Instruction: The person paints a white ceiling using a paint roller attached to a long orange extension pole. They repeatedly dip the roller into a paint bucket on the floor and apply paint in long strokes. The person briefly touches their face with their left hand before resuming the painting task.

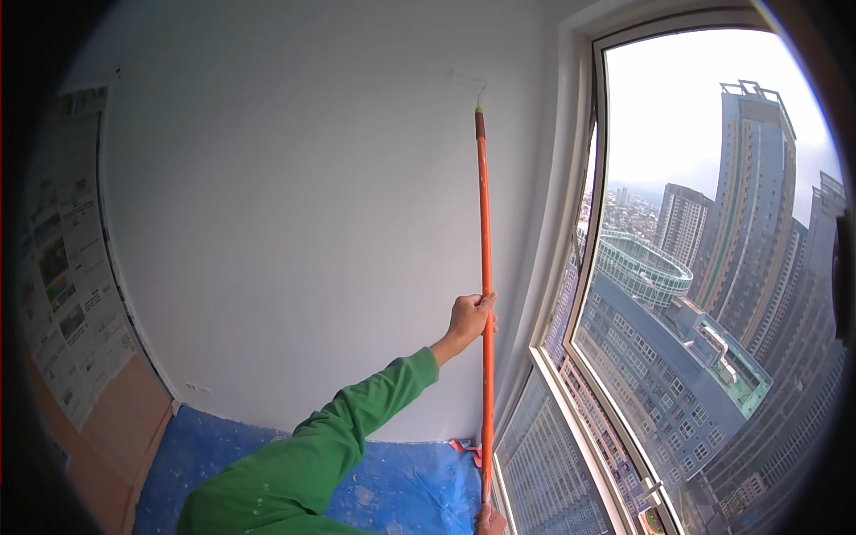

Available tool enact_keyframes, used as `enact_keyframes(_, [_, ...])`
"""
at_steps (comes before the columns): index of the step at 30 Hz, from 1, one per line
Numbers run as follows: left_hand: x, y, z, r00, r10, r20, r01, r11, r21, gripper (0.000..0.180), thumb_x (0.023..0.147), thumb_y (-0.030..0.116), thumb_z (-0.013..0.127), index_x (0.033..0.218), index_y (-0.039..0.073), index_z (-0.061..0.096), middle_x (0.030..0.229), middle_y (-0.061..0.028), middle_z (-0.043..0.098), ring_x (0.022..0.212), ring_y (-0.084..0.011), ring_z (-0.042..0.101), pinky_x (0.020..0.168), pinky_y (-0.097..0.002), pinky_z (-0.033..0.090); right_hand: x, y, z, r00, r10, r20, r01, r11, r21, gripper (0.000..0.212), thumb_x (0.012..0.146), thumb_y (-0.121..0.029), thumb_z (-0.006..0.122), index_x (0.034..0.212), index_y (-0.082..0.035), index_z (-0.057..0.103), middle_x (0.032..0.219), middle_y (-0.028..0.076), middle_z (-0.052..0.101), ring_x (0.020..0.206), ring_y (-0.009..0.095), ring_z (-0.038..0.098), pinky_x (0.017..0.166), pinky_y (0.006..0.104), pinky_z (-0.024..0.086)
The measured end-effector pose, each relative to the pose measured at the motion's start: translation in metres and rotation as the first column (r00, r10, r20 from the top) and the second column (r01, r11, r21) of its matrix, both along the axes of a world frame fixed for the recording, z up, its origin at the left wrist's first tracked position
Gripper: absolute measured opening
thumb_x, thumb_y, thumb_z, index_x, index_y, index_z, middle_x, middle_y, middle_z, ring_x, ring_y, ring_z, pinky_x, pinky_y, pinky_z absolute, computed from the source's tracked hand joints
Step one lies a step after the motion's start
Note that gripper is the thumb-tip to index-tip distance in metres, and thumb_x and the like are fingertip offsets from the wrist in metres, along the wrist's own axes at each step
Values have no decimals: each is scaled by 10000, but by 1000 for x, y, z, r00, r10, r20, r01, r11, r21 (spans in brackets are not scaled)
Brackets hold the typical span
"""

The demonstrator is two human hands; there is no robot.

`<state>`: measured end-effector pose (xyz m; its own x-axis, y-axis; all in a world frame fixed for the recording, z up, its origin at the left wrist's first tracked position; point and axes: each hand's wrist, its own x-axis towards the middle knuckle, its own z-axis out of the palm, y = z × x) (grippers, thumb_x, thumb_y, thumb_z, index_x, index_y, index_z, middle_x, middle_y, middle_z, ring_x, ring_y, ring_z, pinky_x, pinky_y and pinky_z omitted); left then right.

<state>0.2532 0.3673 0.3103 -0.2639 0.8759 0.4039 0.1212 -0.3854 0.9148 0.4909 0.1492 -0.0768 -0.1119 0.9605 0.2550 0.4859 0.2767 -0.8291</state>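
A long orange extension pole [485, 214] stands nearly upright before the pale grey wall [312, 205]. My left hand [471, 319], at the end of a green sleeve, is wrapped around the pole's middle. Lower down, at the bottom edge of the picture, my right hand [489, 521] grips the pole too; only part of it shows. A thin bent wire [481, 93] rises from the brownish top end of the pole, close to the wall. Whatever the wire carries blends into the wall and is hard to make out.
Blue sheeting [392, 486] with pale spots covers the floor below the wall. To the right, a tall window [584, 294] has a part that stands ajar, with high-rise buildings outside. On the left, newspaper sheets [67, 267] and brown paper cover a surface.
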Motion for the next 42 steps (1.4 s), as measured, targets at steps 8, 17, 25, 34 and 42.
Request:
enact_keyframes(8, [1,1,63,1000,-6,25,4,995,96,385,932,282,576,771,-65,616,617,-111,610,483,-180,621,447,-284,511,-43,78,172,980,85,-180,-95,994,-45,630,979,-497,336,700,10,585,578,107,551,540,220,563,536,369,427])
enact_keyframes(17, [15,-68,-75,979,-201,-32,190,959,-211,379,949,328,547,961,-50,574,756,-108,644,610,-167,664,462,-258,512,24,-15,8,997,74,35,-67,984,-162,605,966,-505,330,818,7,615,711,226,587,686,372,570,625,489,423])
enact_keyframes(25, [22,-77,-77,986,-165,-35,159,979,-130,333,984,282,483,976,-45,547,772,-105,631,628,-187,665,525,-277,534,3,-17,43,999,-40,3,40,971,-238,579,966,-504,319,923,-6,614,844,255,614,753,443,558,684,519,430])
enact_keyframes(34, [-25,17,99,989,-14,-145,47,974,222,358,965,273,473,839,-53,553,699,-124,600,511,-200,616,459,-302,503,-77,139,198,903,268,-335,-247,963,106,605,966,-544,390,666,-34,517,500,20,424,383,120,422,363,281,324])
enact_keyframes(42, [-48,40,216,985,97,-144,-49,951,305,381,961,264,474,774,-53,573,671,-128,597,498,-198,608,466,-306,505,-110,139,370,819,237,-523,-393,895,-210,583,940,-600,399,700,-70,438,488,-32,322,347,79,313,338,256,247])
